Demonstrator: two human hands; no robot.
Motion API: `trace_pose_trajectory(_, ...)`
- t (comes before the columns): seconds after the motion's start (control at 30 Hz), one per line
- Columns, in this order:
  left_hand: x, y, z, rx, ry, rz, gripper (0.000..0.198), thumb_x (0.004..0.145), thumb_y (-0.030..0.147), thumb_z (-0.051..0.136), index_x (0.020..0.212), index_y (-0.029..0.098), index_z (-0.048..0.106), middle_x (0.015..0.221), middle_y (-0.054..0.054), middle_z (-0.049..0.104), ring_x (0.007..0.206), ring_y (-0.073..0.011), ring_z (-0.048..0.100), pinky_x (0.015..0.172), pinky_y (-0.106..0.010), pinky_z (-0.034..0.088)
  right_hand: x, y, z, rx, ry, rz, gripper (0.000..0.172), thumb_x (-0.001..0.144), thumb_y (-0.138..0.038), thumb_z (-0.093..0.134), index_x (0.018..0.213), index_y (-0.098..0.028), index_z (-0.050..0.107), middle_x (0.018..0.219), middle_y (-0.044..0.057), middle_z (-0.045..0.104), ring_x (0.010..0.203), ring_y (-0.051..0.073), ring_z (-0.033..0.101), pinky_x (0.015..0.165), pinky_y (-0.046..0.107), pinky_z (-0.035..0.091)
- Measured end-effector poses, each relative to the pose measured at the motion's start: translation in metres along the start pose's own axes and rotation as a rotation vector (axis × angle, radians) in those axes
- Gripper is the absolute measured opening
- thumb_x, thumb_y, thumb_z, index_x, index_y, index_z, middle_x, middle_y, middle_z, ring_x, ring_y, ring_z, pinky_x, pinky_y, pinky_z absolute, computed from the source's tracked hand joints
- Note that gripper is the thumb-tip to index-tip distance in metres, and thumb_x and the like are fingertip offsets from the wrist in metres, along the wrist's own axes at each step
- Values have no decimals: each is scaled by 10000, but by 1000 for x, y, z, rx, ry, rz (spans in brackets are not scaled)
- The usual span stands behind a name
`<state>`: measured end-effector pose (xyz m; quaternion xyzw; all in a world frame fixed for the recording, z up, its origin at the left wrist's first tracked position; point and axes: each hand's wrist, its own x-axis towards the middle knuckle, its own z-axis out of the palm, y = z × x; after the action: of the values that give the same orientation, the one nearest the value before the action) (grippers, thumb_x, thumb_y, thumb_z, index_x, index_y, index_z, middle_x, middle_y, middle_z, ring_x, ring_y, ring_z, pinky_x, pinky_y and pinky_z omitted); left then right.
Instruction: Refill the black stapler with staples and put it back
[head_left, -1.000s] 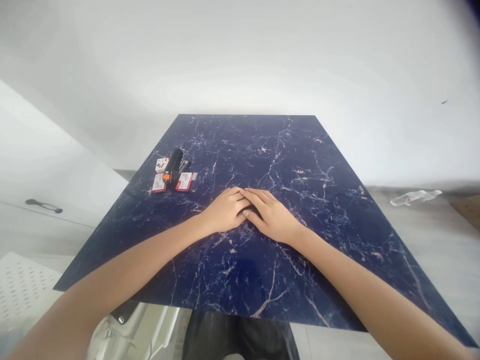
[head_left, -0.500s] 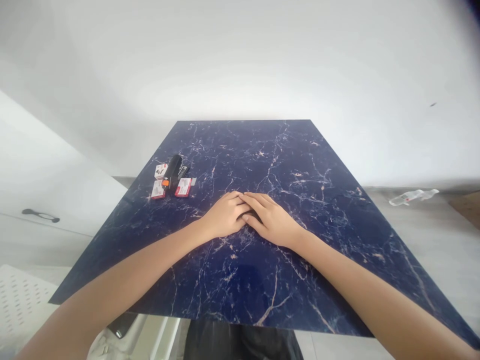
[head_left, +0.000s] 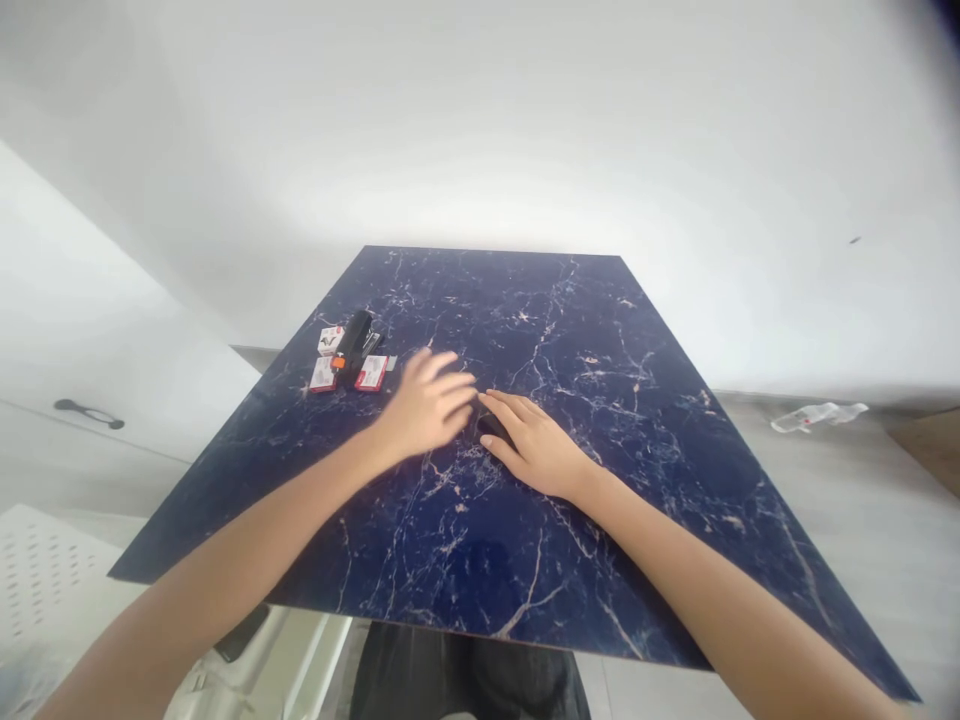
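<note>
I have the left grip (head_left: 427, 405) open and empty, hovering near the black stapler with its orange catch (head_left: 352, 347) beside red-and-white staple boxes (head_left: 324, 374) on the dark-blue marble counter (head_left: 600, 560), right grip (head_left: 536, 447) released flat — a careless sweep could scatter those boxes.

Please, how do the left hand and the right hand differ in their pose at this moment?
The left hand is blurred with its fingers spread, and it is nearer the black stapler. The right hand is sharp, lies on the blue marble tabletop, and is farther from the stapler. Both are bare, and neither touches the stapler.
</note>
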<state>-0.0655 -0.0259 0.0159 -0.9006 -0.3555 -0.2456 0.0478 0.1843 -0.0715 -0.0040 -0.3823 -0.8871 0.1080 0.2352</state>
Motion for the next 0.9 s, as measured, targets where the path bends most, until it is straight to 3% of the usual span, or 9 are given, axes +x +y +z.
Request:
trace_pose_trajectory(0.1,-21,-72,-40,89,202,-373,338,973,384,620,1260,260,749,1378,-67,709,1458,-375,469,1259,-686,247,-1,0,1,-40,-33,4,560,1099,-456,441,1576,-164,467,1596,187,508,1475,350,485,1225,581,415)
trace_pose_trajectory(0.17,-42,-122,-60,40,275,-597,432,988,449,571,1340,241,710,1585,-97,538,1524,-369,406,1283,-627,262,-1,1,2,-54,-38,-1,534,1097,-441,450,1549,-163,507,1586,182,522,1468,349,490,1228,580,411)
trace_pose_trajectory(0.23,-63,-154,-67,-114,189,-738,507,1022,491,468,1411,232,663,1704,-103,363,1605,-368,265,1305,-612,210,-1,1,2,-58,-36,-3,517,1091,-429,467,1529,-162,532,1571,184,538,1457,354,499,1221,594,416)
trace_pose_trajectory(0.3,-74,-164,-63,-261,-17,-714,624,986,566,524,1511,231,570,1739,-117,279,1620,-386,214,1302,-622,196,0,1,3,-54,-35,-3,507,1087,-423,477,1517,-165,545,1563,187,545,1450,358,506,1210,609,425)
trace_pose_trajectory(0.43,-64,-143,-41,-273,-109,-555,845,868,530,705,1593,187,442,1721,-161,301,1598,-403,265,1297,-614,217,0,1,3,-45,-30,-8,479,1086,-414,478,1498,-185,563,1554,178,555,1440,360,517,1196,629,435)
trace_pose_trajectory(0.63,-41,-103,-32,-313,-174,-410,697,881,400,695,1523,189,525,1678,-162,386,1481,-390,473,1202,-585,421,2,-2,2,3,8,20,514,1084,-423,468,1549,-204,491,1545,175,557,1439,361,515,1190,628,437)
trace_pose_trajectory(0.77,-29,-58,-33,-415,-296,-165,644,874,323,708,1494,218,572,1679,-150,398,1453,-364,524,1129,-503,524,4,1,-1,119,185,193,524,1084,-433,450,1562,-218,454,1522,177,569,1417,359,525,1161,621,457)
trace_pose_trajectory(0.9,-22,-16,-33,-465,-393,41,741,856,312,762,1555,279,518,1692,-122,382,1508,-354,464,1209,-498,453,5,10,-3,273,356,393,426,1084,-431,431,1429,-226,575,1411,145,652,1286,322,626,1105,568,504)
